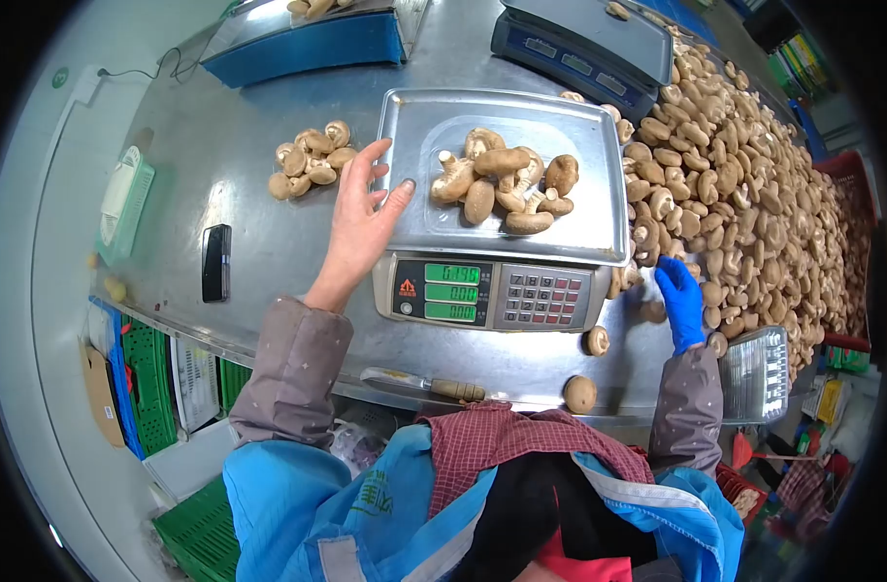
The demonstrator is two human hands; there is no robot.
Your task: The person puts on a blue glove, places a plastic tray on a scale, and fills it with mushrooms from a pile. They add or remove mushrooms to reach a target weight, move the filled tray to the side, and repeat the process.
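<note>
My left hand (361, 218) is bare, its fingers spread at the left edge of the scale's steel tray (414, 233), and it holds nothing. Several shiitake mushrooms (502, 163) lie on that tray. Below it the scale (451, 291) shows lit green displays and a keypad. My right hand (682, 303), in a blue glove, is at the near edge of a large mushroom pile (754, 194). A pale blurred shape and a mushroom (653, 311) are beside its fingers; whether it grips either I cannot make out.
A small mushroom cluster (312, 160) and a phone (216, 263) lie on the steel table (298, 238). A knife (424, 383) and a loose mushroom (579, 394) are near the front edge. Clear plastic trays (754, 373) stand at right. Two more scales, including a dark one (579, 58), stand behind.
</note>
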